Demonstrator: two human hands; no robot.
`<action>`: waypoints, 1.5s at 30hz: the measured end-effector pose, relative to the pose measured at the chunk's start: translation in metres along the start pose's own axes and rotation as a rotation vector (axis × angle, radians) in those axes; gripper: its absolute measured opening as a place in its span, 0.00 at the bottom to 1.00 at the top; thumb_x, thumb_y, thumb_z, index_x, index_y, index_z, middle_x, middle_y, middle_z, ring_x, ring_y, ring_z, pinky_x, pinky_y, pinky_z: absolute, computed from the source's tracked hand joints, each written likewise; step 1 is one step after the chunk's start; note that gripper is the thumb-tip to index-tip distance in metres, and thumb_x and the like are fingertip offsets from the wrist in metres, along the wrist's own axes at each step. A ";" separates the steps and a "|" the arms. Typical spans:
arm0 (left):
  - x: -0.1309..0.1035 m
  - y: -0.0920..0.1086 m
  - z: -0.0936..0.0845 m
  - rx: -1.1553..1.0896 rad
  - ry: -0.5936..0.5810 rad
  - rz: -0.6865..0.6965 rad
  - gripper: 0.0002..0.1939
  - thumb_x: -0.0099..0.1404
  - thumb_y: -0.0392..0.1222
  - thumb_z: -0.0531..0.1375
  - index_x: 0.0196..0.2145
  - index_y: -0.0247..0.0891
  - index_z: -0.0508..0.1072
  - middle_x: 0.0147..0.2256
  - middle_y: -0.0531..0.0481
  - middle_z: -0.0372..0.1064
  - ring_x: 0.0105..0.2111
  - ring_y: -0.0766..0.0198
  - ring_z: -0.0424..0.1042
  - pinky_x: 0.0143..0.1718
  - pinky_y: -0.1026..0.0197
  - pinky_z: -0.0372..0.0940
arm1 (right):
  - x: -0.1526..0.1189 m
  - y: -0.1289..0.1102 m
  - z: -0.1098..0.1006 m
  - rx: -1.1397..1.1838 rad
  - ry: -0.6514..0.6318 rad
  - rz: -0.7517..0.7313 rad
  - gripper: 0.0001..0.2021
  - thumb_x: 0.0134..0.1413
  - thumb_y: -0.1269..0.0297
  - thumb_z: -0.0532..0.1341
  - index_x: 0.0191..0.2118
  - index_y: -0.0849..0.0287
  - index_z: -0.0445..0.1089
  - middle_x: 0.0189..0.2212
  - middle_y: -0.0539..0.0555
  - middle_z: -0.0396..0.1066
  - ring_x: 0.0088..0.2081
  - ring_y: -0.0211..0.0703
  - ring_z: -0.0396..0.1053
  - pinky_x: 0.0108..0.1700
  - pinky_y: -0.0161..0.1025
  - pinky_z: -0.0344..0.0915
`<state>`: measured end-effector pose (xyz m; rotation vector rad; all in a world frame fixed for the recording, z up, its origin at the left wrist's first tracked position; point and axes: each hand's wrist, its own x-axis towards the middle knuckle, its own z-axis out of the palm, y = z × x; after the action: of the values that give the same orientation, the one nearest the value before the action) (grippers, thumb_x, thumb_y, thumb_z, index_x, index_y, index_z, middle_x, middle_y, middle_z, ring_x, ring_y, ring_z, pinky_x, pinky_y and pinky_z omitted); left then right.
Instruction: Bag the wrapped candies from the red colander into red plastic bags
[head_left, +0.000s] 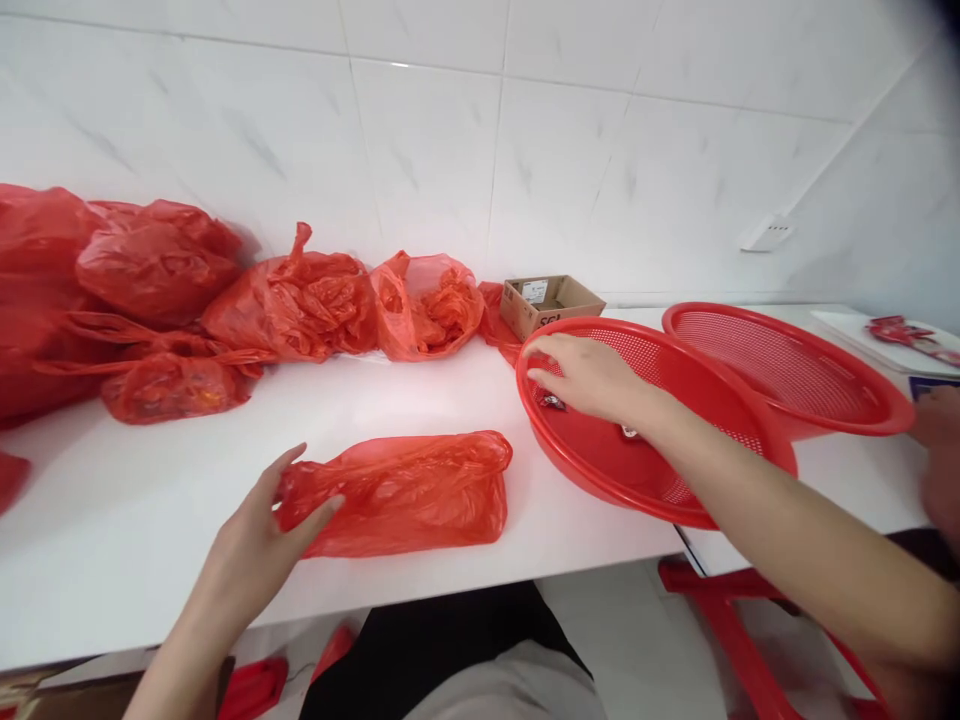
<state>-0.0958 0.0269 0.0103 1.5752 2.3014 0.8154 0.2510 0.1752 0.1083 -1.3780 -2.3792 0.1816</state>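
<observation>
My left hand (259,540) is at the left end of a flattened red plastic bag (420,500) on the white table. Its thumb and fingers are spread apart, with the thumb over the bag's near edge; nothing is gripped between them. Over the left side of a red perforated basket (637,470) reaches my right hand (589,372), fingers bent but apart. Just below those fingers a small dark wrapped packet (553,402) lies in the basket. Another small whitish piece (628,432) shows beside my right forearm, partly covered by it.
Several filled red plastic bags (292,300) line the wall at the back left. A small open cardboard box (551,300) stands behind the basket. A second red basket (787,370) is at right, with a white tray (847,322) beyond. Another person's hand (937,430) shows at the right edge.
</observation>
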 end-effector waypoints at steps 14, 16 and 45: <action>-0.009 0.029 0.029 -0.549 -0.056 -0.067 0.27 0.58 0.58 0.61 0.51 0.45 0.65 0.32 0.52 0.72 0.30 0.59 0.75 0.32 0.59 0.67 | 0.026 0.096 0.046 -0.151 -0.250 0.153 0.07 0.50 0.69 0.63 0.38 0.59 0.74 0.42 0.61 0.74 0.43 0.53 0.72 0.41 0.43 0.65; -0.011 0.033 0.030 -0.616 -0.051 -0.091 0.27 0.57 0.57 0.63 0.51 0.45 0.63 0.31 0.52 0.72 0.29 0.59 0.75 0.31 0.59 0.68 | 0.025 0.095 0.046 -0.177 -0.294 0.139 0.13 0.50 0.67 0.64 0.44 0.58 0.73 0.45 0.61 0.73 0.46 0.54 0.71 0.43 0.43 0.65; -0.034 0.037 0.034 -0.300 -0.173 0.097 0.31 0.66 0.56 0.54 0.65 0.51 0.56 0.62 0.48 0.60 0.61 0.52 0.59 0.60 0.48 0.56 | 0.013 0.014 -0.019 -0.089 -0.019 -0.017 0.14 0.61 0.64 0.55 0.51 0.53 0.69 0.46 0.52 0.74 0.45 0.47 0.72 0.47 0.43 0.66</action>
<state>-0.0376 0.0165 -0.0002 1.5629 1.8953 0.9552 0.2639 0.1915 0.1250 -1.4010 -2.4409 0.0851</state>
